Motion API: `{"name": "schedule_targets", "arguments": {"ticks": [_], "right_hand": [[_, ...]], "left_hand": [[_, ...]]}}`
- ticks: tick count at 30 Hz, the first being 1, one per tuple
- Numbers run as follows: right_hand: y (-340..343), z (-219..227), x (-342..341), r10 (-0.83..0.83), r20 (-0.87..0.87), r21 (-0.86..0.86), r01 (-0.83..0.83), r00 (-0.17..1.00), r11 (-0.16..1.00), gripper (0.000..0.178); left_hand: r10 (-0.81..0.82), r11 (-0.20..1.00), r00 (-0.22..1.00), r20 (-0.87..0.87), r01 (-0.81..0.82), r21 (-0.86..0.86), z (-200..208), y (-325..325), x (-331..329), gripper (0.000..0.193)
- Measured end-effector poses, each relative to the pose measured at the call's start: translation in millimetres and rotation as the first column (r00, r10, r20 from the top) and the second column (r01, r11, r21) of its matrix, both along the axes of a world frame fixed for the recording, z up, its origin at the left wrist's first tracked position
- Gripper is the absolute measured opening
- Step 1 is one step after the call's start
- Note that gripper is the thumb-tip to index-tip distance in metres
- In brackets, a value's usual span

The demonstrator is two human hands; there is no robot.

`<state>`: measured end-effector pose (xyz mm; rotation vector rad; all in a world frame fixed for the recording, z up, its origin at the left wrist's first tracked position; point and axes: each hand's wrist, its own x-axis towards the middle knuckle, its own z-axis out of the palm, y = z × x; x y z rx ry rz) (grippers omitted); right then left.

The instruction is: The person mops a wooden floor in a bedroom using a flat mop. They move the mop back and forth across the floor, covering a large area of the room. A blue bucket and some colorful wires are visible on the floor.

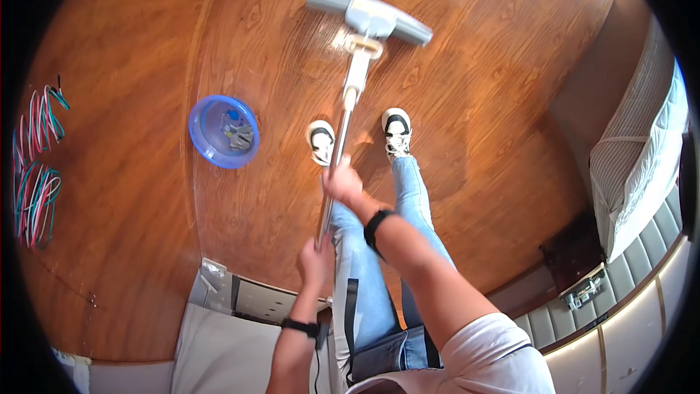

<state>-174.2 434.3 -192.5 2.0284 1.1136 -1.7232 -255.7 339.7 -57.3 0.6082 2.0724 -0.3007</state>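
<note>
A sponge mop (370, 16) with a wide grey-white head and a metal pole lies across the view, its head on or just over the wooden floor ahead of my feet. My right hand (343, 181) is wrapped round the middle of the pole. Lower down, near the pole's top end, my left hand (313, 263) grips it too. The pole slants up past my left shoe (321, 141), which is slightly blurred. Whether the mop head touches the floor, I cannot tell.
A blue plastic basin (222, 131) with grey cloth-like things inside stands left of my feet. Several coiled coloured cords (38, 197) lie at the far left. A bed with a white-edged mattress (638, 153) is at the right, and a grey padded piece (219, 346) at the lower left.
</note>
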Motion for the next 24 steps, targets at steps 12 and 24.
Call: {"name": "schedule_targets", "arguments": {"ticks": [12, 24], "right_hand": [[146.0, -8.4, -67.7, -0.135, 0.115, -0.249, 0.160, 0.984, 0.955, 0.046], [18.6, 31.2, -203.0, -0.236, -0.017, -0.266, 0.223, 0.972, 0.938, 0.047]], "left_hand": [[-0.134, 0.989, 0.972, 0.192, 0.119, 0.090, -40.6, 117.9, -99.5, 0.046], [-0.229, 0.973, 0.973, 0.012, 0.229, -0.027, 19.9, 26.7, -232.3, 0.047]]}}
